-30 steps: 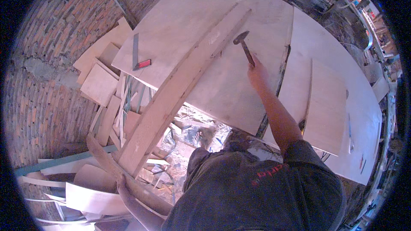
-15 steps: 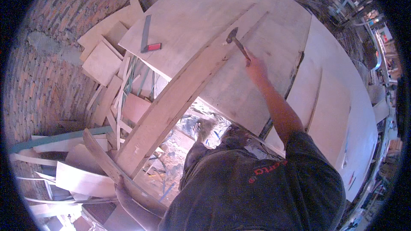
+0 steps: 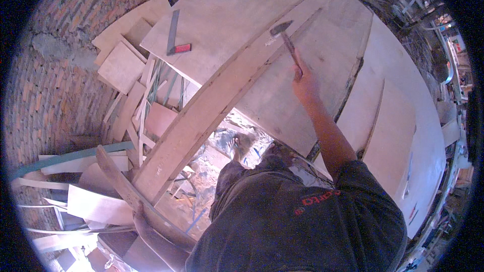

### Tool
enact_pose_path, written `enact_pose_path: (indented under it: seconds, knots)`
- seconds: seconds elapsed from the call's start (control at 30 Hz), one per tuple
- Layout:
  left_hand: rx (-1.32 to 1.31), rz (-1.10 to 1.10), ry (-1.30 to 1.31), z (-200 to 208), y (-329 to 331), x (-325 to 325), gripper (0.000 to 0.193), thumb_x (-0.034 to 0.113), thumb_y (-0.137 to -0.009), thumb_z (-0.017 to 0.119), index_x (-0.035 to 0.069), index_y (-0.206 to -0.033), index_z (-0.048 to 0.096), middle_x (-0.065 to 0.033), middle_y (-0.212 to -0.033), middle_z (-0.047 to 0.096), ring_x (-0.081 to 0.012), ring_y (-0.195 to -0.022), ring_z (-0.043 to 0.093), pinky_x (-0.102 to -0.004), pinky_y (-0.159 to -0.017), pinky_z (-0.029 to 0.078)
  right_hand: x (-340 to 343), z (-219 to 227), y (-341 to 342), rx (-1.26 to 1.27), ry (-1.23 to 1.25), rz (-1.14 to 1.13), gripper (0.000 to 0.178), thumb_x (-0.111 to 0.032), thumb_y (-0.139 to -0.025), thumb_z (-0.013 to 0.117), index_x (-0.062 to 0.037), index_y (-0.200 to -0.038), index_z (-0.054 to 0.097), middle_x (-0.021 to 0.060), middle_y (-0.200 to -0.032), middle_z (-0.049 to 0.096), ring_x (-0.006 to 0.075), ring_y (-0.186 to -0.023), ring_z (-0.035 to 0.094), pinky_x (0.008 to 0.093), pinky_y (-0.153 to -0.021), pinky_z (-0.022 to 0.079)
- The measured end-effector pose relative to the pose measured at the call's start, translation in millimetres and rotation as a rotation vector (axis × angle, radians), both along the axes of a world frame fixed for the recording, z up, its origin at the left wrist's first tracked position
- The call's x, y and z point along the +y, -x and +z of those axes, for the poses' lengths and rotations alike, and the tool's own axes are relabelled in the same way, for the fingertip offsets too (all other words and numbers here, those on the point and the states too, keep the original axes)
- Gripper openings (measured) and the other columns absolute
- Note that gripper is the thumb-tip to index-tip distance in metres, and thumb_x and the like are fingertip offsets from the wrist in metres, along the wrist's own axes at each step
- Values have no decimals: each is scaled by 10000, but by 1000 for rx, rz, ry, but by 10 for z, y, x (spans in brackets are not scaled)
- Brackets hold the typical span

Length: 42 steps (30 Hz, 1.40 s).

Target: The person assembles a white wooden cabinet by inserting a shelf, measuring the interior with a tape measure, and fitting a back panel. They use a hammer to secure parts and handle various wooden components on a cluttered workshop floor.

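My right hand (image 3: 306, 89) is closed round the handle of a hammer (image 3: 289, 44). The hammer's dark head is over the far part of a long wooden plank (image 3: 199, 108); whether it touches the wood I cannot tell. This plank lies slantwise across a big pale panel surface (image 3: 222, 25), and its near end sticks out toward the lower left. Across that near end runs a narrower wooden board (image 3: 118, 179), tilted up at its left tip. My left hand (image 3: 139, 213) grips this board from its outer side, fingers partly hidden.
A square with a red handle (image 3: 180, 48) lies on the panel, left of the plank. Plywood offcuts (image 3: 121, 65) and strips lean by the brick wall (image 3: 60, 85). More scraps (image 3: 98, 205) lie at the lower left. Overlapping pale sheets (image 3: 390, 126) lie at right; debris covers the floor (image 3: 201, 191).
My right hand and the hammer have shifted slightly; the hammer's head has turned and moved a little right and farther up the plank. My left hand keeps its hold on the narrower board.
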<state>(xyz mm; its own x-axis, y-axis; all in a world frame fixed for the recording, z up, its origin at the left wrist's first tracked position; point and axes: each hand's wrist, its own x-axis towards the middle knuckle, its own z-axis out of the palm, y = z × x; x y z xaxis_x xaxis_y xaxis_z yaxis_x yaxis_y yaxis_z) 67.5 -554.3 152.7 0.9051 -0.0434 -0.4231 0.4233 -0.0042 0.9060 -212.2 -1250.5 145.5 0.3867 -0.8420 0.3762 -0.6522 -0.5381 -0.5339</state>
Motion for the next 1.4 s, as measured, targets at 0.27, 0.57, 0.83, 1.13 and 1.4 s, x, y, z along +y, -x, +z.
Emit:
enact_pose_path:
  seconds: [0.27,0.57,0.83,1.13,1.4]
  knots:
    - [-8,-6,7,-9,37,-48,671,323,-886,716,-11,-1413,471,-139,-1283,587,-290,-1134,578,-409,-1002,460,-220,-82,-91,199,-155,36,563,-158,-953,591,-289,-1482,447,226,-973,688,434,-902,666,511,-756,535]
    - [-10,-6,-11,-23,58,-72,694,311,-875,729,-14,-1426,458,-140,-1297,579,-291,-1146,568,-408,-1013,449,-233,-48,-5,217,-54,-12,516,-181,-960,582,-298,-1453,487,210,-995,687,414,-876,670,508,-768,541]
    - [-36,-33,-8,-67,36,-207,716,301,-866,740,-16,-1437,447,-141,-1308,572,-291,-1157,559,-407,-1024,440,-393,-85,-20,230,-232,-29,571,-192,-927,618,-345,-1458,472,208,-1058,683,422,-914,658,506,-791,545]
    - [-154,-202,7,9,-317,-799,742,289,-855,753,-18,-1450,433,-143,-1322,564,-292,-1170,549,-405,-1036,430,-132,-607,1137,-170,-222,-156,446,-135,-883,599,-85,-1326,598,184,-877,687,321,-854,686,427,-784,541]
    - [-515,-520,-82,450,-230,-2757,751,199,-862,758,-27,-1458,362,-178,-1352,523,-279,-1207,529,-423,-1014,455,323,-761,3316,14,-476,-622,482,-183,-883,671,-100,-1350,585,79,-746,620,222,-609,602,379,-543,503]
